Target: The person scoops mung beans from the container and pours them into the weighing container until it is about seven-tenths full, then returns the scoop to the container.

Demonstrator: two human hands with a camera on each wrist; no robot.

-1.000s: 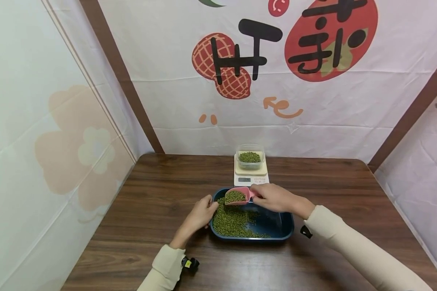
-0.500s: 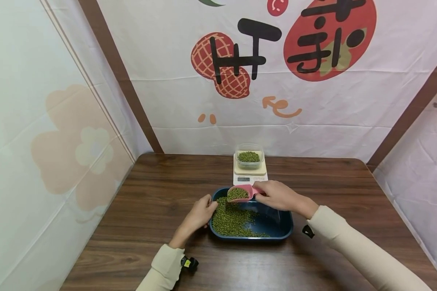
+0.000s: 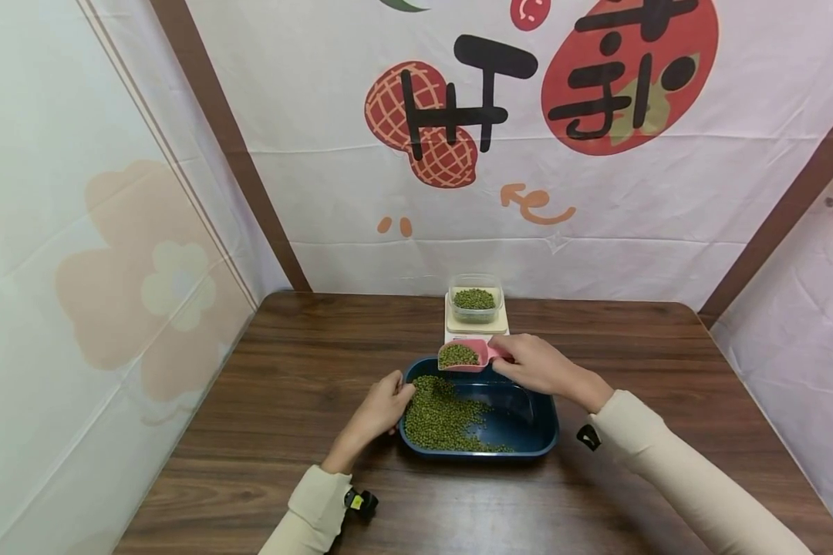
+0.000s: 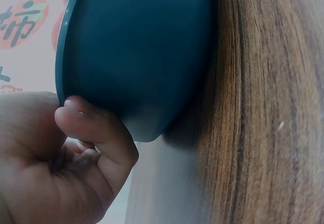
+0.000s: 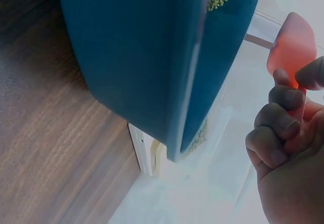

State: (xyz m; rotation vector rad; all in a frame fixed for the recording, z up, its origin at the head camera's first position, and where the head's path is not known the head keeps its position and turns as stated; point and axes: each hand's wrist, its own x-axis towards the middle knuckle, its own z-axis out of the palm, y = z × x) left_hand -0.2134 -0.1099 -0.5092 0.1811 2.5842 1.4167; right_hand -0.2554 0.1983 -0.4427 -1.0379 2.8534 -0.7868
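Observation:
My right hand (image 3: 544, 368) grips the handle of a pink scoop (image 3: 482, 356), which is heaped with small green beans (image 3: 458, 355). In the head view the scoop overlaps the far rim of a blue tray (image 3: 482, 456) and the front of the kitchen scale. In the right wrist view, curled fingers (image 5: 273, 139) wrap round the handle below the pink scoop bowl (image 5: 293, 41). My left hand (image 3: 382, 405) pinches the tray's left rim between thumb and fingers, also seen in the left wrist view on the blue wall (image 4: 136, 46). More green beans (image 3: 437, 420) lie in the tray's left part.
Behind the tray stands a white kitchen scale (image 3: 451, 320) bearing a clear plastic container (image 3: 498, 302) with green beans inside. The scale's display is hidden by the scoop. A wooden table (image 3: 305, 362) carries everything, and a printed cloth (image 3: 347, 185) hangs behind it.
The loaded scoop in my right hand has risen away from the beans and moved slightly right, toward the scale, now covering its display. My left hand has stayed on the tray's rim.

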